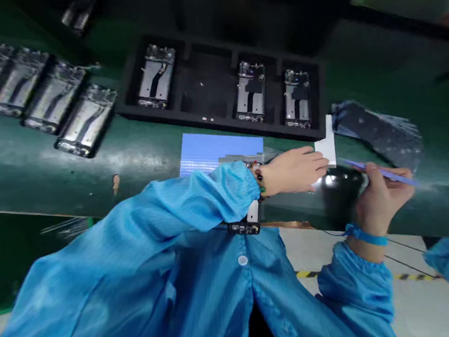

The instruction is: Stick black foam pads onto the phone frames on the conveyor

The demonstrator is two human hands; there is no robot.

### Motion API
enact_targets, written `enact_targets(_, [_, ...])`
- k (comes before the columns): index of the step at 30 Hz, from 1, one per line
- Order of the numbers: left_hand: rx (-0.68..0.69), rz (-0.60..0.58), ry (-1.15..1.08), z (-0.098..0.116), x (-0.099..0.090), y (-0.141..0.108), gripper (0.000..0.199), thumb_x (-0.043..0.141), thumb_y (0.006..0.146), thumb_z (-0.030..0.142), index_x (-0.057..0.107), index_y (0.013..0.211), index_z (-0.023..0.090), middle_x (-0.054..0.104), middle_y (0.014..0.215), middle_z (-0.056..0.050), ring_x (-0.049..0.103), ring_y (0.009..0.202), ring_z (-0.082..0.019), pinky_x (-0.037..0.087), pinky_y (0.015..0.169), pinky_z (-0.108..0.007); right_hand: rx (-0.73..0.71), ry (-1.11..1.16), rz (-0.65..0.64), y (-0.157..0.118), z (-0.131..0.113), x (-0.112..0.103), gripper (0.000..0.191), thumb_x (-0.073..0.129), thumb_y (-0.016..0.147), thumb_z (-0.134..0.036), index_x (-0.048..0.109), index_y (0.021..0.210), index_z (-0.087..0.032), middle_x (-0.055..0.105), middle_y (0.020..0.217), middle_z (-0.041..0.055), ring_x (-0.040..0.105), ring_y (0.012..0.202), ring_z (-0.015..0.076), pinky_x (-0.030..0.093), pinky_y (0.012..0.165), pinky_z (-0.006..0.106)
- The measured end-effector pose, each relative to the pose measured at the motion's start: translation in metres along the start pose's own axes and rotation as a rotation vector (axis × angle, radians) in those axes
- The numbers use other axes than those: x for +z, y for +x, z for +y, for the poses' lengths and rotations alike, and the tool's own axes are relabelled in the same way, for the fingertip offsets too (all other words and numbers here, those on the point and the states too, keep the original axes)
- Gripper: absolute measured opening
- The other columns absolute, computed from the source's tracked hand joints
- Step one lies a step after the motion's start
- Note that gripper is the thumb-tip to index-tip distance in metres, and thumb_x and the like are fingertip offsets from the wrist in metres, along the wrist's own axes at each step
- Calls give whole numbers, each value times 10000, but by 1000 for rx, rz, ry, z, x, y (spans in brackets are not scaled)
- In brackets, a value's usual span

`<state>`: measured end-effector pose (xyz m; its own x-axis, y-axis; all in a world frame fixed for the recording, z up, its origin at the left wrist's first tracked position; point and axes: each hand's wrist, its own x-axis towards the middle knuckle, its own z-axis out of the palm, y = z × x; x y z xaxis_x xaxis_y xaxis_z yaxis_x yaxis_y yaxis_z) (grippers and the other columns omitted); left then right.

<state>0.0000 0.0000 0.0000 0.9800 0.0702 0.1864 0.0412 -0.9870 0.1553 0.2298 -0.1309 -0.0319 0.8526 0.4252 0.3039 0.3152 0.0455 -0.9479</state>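
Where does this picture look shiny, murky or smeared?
In the head view, pale glare lies on the green table; small bright highlights sit on the dark glossy thing beside the right hand; the row of phone-like units at left looks smeared; much of the top sinks into shadow, details hard to make out.

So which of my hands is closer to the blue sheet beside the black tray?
Left. Your left hand is a little to the right of the blue sheet; your right hand, holding a slim purple tool, is farther off to the right.
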Motion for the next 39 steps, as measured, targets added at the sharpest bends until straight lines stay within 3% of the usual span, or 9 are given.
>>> enact_targets(4, [13, 3, -10, -3, 8, 18, 561, 585, 1167, 504, 676, 1543, 98, 684, 1598, -157, 642, 1455, -296, 441, 1206, -427, 2, -48, 30, -1, -2, -17, 513, 1008, 639, -489, 565, 778, -272, 588, 748, -69, 669, 753, 175, 659, 902, 409])
enact_targets(9, [47, 13, -10, -14, 9, 8, 473, 617, 1158, 512, 756, 1387, 122, 746, 1503, -128, 676, 1387, -268, 408, 1233, -391, 105, -79, -73, -16, -7, -20, 478, 1030, 708, -486, 623, 834, -269, 704, 807, -24, 768, 810, 218, 679, 913, 411])
enact_targets(14, [40, 15, 30, -14, 4, 15, 450, 651, 1145, 486, 724, 1410, 130, 765, 1349, -131, 697, 1256, -288, 459, 1005, -419, 145, -58, -145, -14, -9, -14, 544, 1033, 737, -521, 585, 877, -246, 746, 851, -38, 833, 899, 225, 681, 1018, 441])
enact_targets(21, [38, -29, 47, -13, 2, 19, 376, 674, 1139, 481, 735, 1322, 158, 726, 1394, -118, 656, 1271, -276, 411, 939, -410, 170, -46, -190, -6, -6, -18, 512, 1038, 756, -478, 599, 875, -243, 783, 870, -22, 852, 915, 227, 682, 1016, 413])
enact_targets(39, [35, -42, 46, -14, 2, 14, 405, 645, 1144, 462, 702, 1432, 183, 706, 1439, -134, 635, 1256, -277, 379, 916, -404, 198, -73, -248, -7, -4, -20, 502, 1037, 773, -487, 612, 892, -249, 807, 923, -11, 853, 937, 230, 661, 1084, 444])
